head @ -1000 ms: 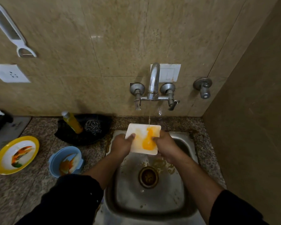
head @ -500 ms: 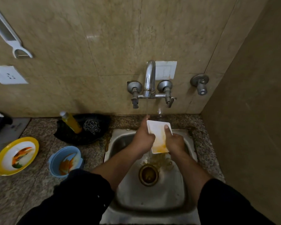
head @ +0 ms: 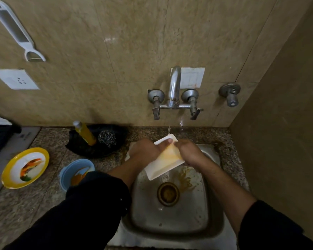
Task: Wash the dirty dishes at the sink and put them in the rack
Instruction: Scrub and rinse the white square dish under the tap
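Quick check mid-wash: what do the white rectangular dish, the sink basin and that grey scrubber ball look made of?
The white rectangular dish looks like plastic or melamine: smooth, matte, thin raised rim; ceramic can't be ruled out. The sink basin is likely stainless steel: dull grey metal with soft reflections, stained. The scrubber ball looks like steel wire wool: tangled shiny strands.

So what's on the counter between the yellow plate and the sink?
In the head view, a blue bowl smeared with orange residue sits between the yellow plate and the sink, partly covered by the left sleeve.
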